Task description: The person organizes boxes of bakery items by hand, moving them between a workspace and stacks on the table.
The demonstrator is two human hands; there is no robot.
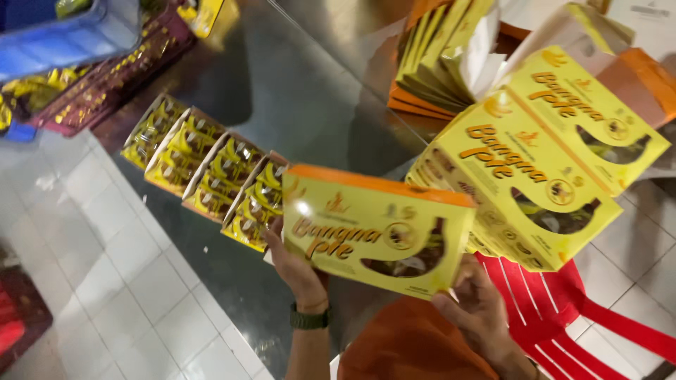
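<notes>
Both my hands hold a yellow box (377,229) with an orange top edge and a banana-shaped window. My left hand (294,267), with a dark watch on the wrist, grips its left end. At the lower right corner, my right hand (479,306) grips the other end. The box hovers over the edge of a metal table (296,91). Just right of it stands a stack of the same yellow boxes (535,176). Left of it, several open trays of yellow-wrapped pieces (204,169) lie in a row on the table.
Flat folded yellow and orange cartons (443,56) lean at the back of the table. A red plastic chair (563,317) stands at the lower right. A blue crate (63,35) and dark red trays (105,84) sit at the upper left. White floor tiles (105,267) lie below.
</notes>
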